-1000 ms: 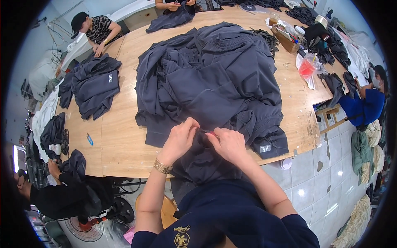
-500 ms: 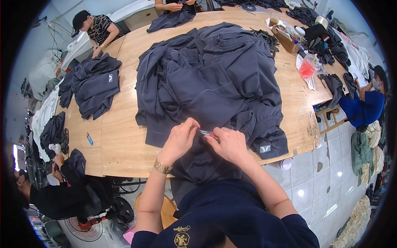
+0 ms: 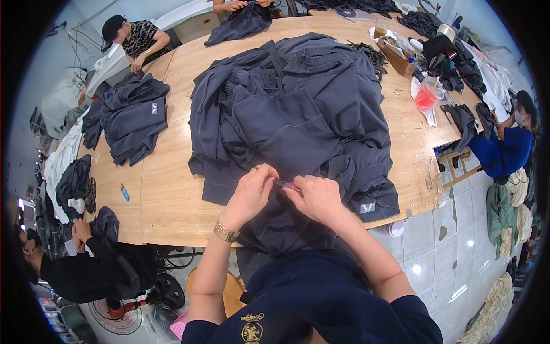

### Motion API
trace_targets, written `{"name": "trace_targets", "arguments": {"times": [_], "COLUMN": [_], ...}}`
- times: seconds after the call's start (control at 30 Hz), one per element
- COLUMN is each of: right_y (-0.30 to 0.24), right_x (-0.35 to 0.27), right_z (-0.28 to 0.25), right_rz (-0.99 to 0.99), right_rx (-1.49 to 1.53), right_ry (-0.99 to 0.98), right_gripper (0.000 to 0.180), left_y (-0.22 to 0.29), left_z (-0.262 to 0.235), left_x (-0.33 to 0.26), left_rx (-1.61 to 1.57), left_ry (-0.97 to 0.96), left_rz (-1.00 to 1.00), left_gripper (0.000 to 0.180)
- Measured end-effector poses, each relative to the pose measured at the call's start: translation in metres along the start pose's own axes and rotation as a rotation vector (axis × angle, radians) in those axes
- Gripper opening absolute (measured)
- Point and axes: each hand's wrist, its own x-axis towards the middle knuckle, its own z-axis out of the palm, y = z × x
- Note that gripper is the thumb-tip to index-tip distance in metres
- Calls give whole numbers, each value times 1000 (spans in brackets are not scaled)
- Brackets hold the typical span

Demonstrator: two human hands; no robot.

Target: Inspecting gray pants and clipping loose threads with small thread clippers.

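The left hand [image 3: 252, 192] and right hand [image 3: 316, 198] met over the dark garment [image 3: 292, 114] at the near edge of the table [image 3: 172, 189]. Each grip pinched a small clear-and-red tool [image 3: 287, 184], which lay crosswise between them, equally near to both.

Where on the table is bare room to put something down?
Bare wood shows between the big dark garment pile and the smaller pile, beside a small blue item. The far right corner near the red bag is crowded.
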Motion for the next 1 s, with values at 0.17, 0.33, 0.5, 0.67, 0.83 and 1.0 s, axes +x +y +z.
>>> {"name": "trace_targets", "arguments": {"times": [0.17,0.33,0.5,0.67,0.83,1.0], "right_y": [2,14,21,16,9,4], "right_x": [1,7,14,14,16,4], "right_z": [-3,-8,-4,17,22,-11], "right_rz": [19,239,268,-77,64,44], "right_rx": [22,304,492,471,640,1146], "right_ry": [27,86,35,-4,-108,221], "right_gripper": [37,35,35,48,41,34], "left_y": [-2,-41,-69,-69,-28,-7], "left_z": [-5,-8,7,35,35,40], "left_x": [-3,-16,-53,-66,-51,-51], "left_rx": [-144,-380,-290,-253,-113,10], "left_ry": [83,538,383,156,201,279], "left_rz": [-94,-229,-434,-262,-262,-343], "left_gripper": [5,12,16,29,41,54]}}
